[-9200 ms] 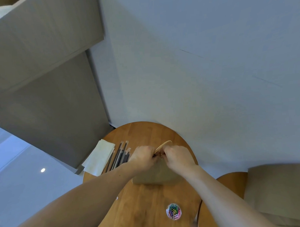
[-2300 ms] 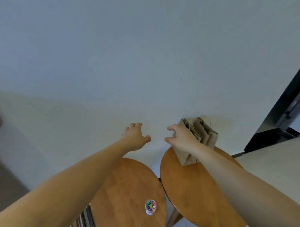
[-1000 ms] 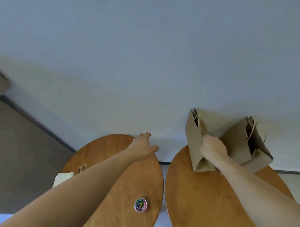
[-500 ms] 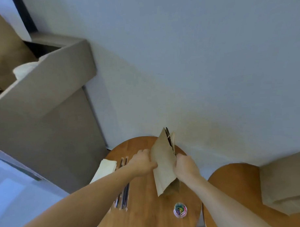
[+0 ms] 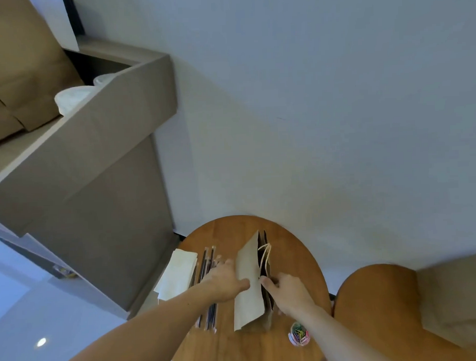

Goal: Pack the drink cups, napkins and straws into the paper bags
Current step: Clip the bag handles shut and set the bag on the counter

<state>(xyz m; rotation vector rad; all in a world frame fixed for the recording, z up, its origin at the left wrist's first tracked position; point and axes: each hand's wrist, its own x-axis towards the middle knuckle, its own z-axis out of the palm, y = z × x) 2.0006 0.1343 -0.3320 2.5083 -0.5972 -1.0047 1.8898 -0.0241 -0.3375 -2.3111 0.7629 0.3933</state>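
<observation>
A brown paper bag [image 5: 248, 282] with cream rope handles stands on the round wooden table [image 5: 250, 347], its mouth only narrowly parted. My left hand [image 5: 225, 282] holds its left wall, thumb on the paper. My right hand [image 5: 288, 290] grips the right edge by the handles. Left of the bag lie several dark wrapped straws [image 5: 206, 278] and a stack of white napkins [image 5: 178, 277]. White drink cups [image 5: 72, 98] stand on the grey counter at upper left.
A small tub of coloured paper clips [image 5: 299, 337] sits at the table's front right. A second round table [image 5: 376, 318] on the right carries another brown bag [image 5: 457, 302]. More brown bags [image 5: 17, 74] rest on the grey counter [image 5: 95, 147]. A wall rises behind.
I took a bag from the right table and carried it to the left table. Since half a second ago it has come down onto the tabletop, with both hands at its sides.
</observation>
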